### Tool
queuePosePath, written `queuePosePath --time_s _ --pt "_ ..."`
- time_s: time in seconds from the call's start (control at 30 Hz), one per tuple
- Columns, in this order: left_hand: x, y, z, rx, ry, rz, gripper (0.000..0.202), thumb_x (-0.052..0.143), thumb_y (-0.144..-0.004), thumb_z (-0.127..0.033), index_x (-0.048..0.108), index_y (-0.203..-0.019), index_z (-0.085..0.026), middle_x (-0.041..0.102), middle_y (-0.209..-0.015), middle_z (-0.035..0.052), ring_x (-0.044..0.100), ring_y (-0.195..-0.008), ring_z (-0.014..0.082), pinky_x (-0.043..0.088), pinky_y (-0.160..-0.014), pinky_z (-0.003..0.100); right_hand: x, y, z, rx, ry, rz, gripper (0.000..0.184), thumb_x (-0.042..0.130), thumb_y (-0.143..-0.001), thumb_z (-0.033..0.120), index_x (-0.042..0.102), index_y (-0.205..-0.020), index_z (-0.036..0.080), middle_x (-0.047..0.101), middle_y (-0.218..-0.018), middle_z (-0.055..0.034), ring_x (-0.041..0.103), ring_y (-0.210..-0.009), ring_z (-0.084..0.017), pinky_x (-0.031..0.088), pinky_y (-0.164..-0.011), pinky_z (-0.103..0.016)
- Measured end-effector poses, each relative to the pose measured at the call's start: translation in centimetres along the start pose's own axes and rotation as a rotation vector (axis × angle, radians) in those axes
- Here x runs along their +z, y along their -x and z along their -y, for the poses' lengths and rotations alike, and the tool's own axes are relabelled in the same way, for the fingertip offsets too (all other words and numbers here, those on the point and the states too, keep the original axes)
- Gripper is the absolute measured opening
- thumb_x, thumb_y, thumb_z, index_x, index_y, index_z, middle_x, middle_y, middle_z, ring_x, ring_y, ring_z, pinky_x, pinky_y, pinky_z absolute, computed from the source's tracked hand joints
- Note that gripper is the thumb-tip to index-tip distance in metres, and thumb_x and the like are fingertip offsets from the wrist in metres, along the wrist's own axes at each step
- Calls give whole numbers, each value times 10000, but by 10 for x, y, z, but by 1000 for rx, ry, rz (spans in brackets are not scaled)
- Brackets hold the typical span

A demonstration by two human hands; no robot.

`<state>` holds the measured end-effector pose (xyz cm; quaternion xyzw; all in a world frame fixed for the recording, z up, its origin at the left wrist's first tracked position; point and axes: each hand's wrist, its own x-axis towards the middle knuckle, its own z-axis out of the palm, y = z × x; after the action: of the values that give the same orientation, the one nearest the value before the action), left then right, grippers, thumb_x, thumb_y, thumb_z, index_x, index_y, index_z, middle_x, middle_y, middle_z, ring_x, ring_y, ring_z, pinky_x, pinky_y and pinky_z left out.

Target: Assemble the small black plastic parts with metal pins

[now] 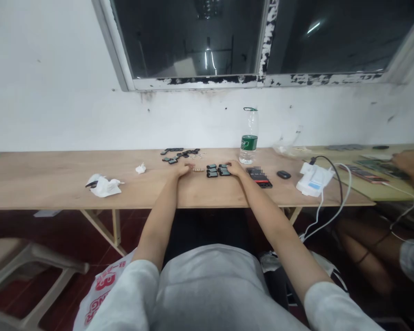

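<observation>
Pale shirt (214,285) | hands (184,170) (233,167) flank black pieces (212,174), grip unclear | room before table edge (210,206)

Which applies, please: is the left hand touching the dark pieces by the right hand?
Apart: the head view shows pale pieces between the left hand and those dark pieces.

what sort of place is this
Probably a basic shared workroom: a long wooden table against a white wall, small dark pieces laid out on it, and another person's hand at the far right.
</observation>
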<state>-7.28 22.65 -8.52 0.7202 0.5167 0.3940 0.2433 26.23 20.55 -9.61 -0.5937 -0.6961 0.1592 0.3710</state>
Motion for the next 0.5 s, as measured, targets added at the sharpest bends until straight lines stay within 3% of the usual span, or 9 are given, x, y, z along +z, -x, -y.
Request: queuePosePath --time_s 0.13,0.27,0.5 --pt "-4 -1 -1 -74 19 79 348 731 -699 -184 852 -1023 -152 854 -1100 143 776 -1073 358 648 -989 466 1 0 -1 4 -14 0 378 641 -886 29 841 -1190 129 809 -1341 -148 752 -1279 -271 532 -1167 -353" --pt "-9 -1 0 -73 7 107 279 777 -680 -198 840 -949 -156 849 -1117 137 767 -1123 352 625 -1045 448 2 -1 -1 33 -27 -15 376 643 -890 36 828 -1209 112 789 -1380 -174 731 -1328 -271 505 -1191 -351" --pt "-14 -2 10 -68 -6 151 308 925 -628 -264 844 -915 -185 861 -1032 105 791 -1020 329 640 -976 422 -5 3 6 13 23 11 191 691 -867 105 858 -936 167 857 -1155 -144 768 -1200 -310 525 -1144 -371"
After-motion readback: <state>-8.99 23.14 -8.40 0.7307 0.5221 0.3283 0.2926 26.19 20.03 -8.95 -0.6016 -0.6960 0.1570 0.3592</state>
